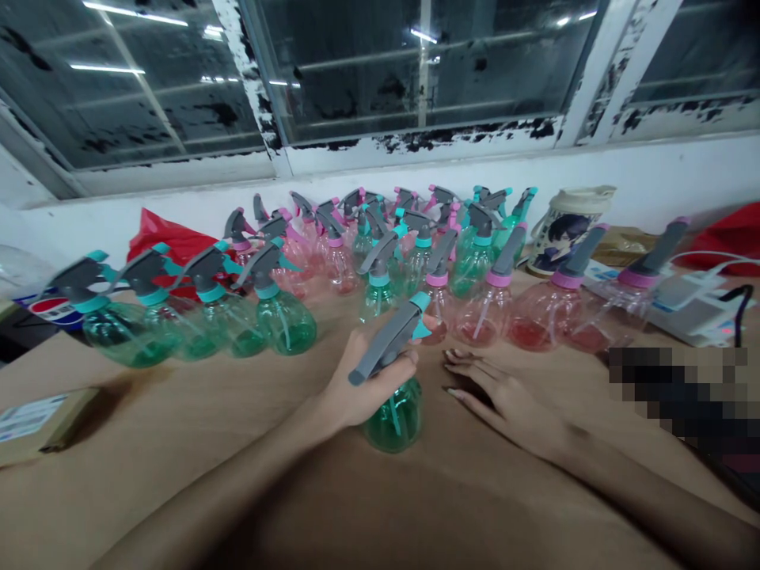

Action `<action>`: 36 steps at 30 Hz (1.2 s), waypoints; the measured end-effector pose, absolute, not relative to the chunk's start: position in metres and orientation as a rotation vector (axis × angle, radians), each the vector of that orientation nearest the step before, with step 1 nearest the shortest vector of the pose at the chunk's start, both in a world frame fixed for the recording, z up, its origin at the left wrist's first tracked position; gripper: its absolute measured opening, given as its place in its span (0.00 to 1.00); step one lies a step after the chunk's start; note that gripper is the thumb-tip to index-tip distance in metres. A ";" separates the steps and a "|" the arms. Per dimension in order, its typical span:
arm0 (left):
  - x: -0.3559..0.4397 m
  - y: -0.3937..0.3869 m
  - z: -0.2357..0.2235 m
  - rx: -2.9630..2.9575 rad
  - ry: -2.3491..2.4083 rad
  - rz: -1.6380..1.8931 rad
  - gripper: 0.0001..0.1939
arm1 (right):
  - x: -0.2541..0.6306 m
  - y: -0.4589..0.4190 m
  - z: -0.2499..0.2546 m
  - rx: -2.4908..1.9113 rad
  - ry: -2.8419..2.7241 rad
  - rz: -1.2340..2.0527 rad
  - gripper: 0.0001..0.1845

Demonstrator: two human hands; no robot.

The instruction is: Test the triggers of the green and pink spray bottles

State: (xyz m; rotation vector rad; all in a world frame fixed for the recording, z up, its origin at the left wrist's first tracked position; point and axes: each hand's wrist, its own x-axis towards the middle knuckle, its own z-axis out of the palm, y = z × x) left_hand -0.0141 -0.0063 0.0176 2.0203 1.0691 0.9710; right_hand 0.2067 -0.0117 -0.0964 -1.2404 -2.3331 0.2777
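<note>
My left hand (362,384) is closed round the neck of a green spray bottle (393,419) with a grey and teal trigger head. The bottle stands upright near the middle, and green liquid shows in its bottom. To its right, my right hand (499,396) rests over the table with fingers stretched out, holding nothing. Just beyond the hands is a row of pink spray bottles (543,317) with grey heads and pink collars. On the left, several green spray bottles (288,321) stand side by side in a row.
More pink and green spray bottles crowd the back against the wall. A printed cup (567,229) stands behind the right row, near a white device (692,305) with cables. A small cardboard box (47,423) lies at the left on the wooden table (195,443). A red bag (172,237) sits behind the left row.
</note>
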 end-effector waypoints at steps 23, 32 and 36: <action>-0.015 -0.008 0.015 1.994 1.139 0.941 0.05 | 0.209 -0.012 -0.096 -1.231 -2.367 0.251 0.22; -0.021 -0.007 0.015 2.095 1.132 0.951 0.04 | 0.209 -0.013 -0.097 -1.197 -2.335 0.254 0.22; -0.022 -0.007 0.014 2.069 1.120 0.934 0.05 | 0.209 -0.012 -0.097 -1.202 -2.336 0.267 0.23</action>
